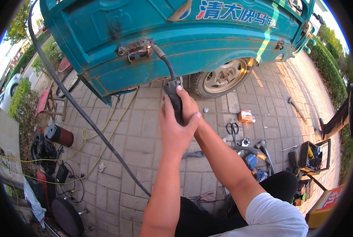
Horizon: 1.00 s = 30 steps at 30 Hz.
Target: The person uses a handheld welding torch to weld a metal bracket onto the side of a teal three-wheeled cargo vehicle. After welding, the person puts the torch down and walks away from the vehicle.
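Both my hands grip the black handle of a welding torch (172,93). My left hand (173,132) wraps the lower part of the handle, and my right hand (187,106) closes over it from the right. The torch's curved neck reaches up to a rusty metal hinge plate (134,48) on the side of a teal vehicle body (176,35), where the tip glows orange. A thick black cable (93,126) runs from the lower middle up and away to the left.
The vehicle's rear wheel (224,76) stands on grey paving. Scissors (232,128), an orange box (246,116), a hammer (297,108) and a tool crate (313,156) lie on the right. A red cylinder (60,135), yellow wire and black gear sit left. Another person's leg (336,120) shows far right.
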Each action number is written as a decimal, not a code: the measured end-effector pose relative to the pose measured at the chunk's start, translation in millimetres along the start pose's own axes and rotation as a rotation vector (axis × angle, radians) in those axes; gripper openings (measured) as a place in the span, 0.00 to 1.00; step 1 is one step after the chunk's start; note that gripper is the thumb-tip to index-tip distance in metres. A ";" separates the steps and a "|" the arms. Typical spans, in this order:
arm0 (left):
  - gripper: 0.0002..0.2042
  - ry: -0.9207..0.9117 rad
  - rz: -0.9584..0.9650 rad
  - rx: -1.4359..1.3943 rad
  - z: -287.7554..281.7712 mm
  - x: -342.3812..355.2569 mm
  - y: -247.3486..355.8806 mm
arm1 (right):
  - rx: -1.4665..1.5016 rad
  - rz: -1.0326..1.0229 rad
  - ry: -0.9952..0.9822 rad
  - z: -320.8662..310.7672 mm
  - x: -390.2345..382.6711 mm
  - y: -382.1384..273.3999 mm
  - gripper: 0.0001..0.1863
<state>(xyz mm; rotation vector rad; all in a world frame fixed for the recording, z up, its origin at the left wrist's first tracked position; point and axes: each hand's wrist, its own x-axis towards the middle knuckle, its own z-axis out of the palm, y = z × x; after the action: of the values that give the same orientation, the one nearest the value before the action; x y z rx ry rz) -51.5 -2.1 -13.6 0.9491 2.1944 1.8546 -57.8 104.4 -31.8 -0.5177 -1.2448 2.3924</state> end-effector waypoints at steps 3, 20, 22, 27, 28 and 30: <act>0.48 0.001 0.000 0.009 1.6 -1.6 -1.8 | 0.047 -0.017 -0.001 0.5 -4.6 0.9 0.26; 0.47 0.016 -0.038 -0.048 -0.7 5.8 -1.8 | -0.020 0.006 0.038 6.8 2.4 -2.0 0.25; 0.47 -0.008 -0.026 -0.001 -5.2 6.9 2.5 | -0.074 -0.021 0.085 8.0 3.1 -1.7 0.29; 0.46 -0.009 -0.039 -0.006 0.4 2.2 -2.4 | 0.010 -0.038 0.026 4.4 0.1 1.0 0.30; 0.47 -0.020 -0.037 -0.004 0.0 1.9 -3.3 | 0.009 -0.039 0.038 4.4 -0.2 1.9 0.30; 0.47 -0.026 -0.030 -0.008 -0.7 2.3 -1.9 | 0.007 -0.043 0.063 3.8 0.0 3.2 0.30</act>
<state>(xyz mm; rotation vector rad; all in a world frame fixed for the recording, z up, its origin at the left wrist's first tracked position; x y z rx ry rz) -54.4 -1.6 -14.5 0.9283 2.1727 1.8257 -60.2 100.1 -32.4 -0.5541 -1.2076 2.3259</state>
